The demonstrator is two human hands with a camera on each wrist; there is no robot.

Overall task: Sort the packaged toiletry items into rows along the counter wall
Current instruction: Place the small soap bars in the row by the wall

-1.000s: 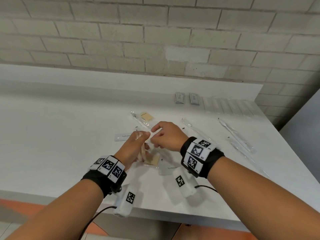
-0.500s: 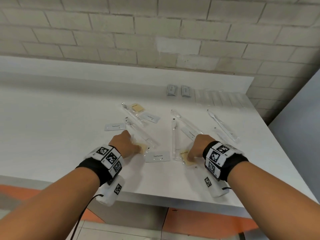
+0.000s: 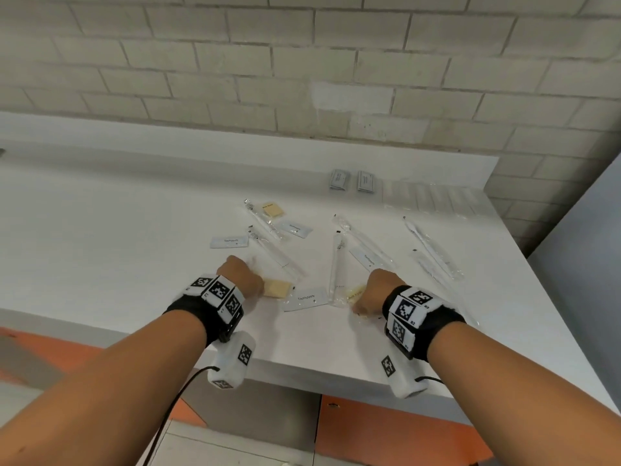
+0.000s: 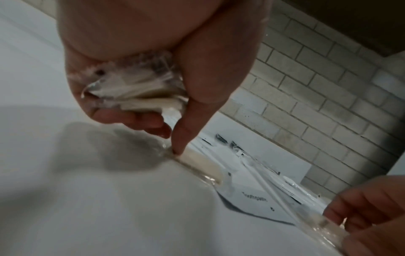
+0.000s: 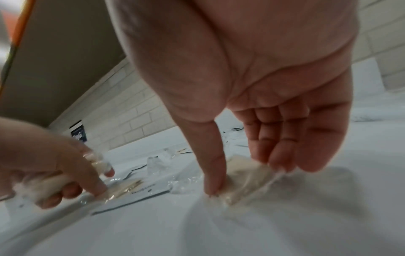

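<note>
My left hand grips a bunch of clear-wrapped soap packets in its curled fingers. Its thumb presses the near end of a tan soap packet lying on the white counter. My right hand pinches another wrapped soap packet between thumb and fingers at the counter surface. Between the hands lies a white toothpaste sachet. Beyond them, toothbrushes in clear sleeves and other sachets lie scattered.
Against the counter's back wall sit two grey sachets and, to their right, a row of clear-wrapped items. One more tan packet lies mid-counter. A grey panel bounds the counter's right side.
One second ago both hands met at the middle over soap packets. They have since spread apart, each coming down on its own soap packet near the front edge.
</note>
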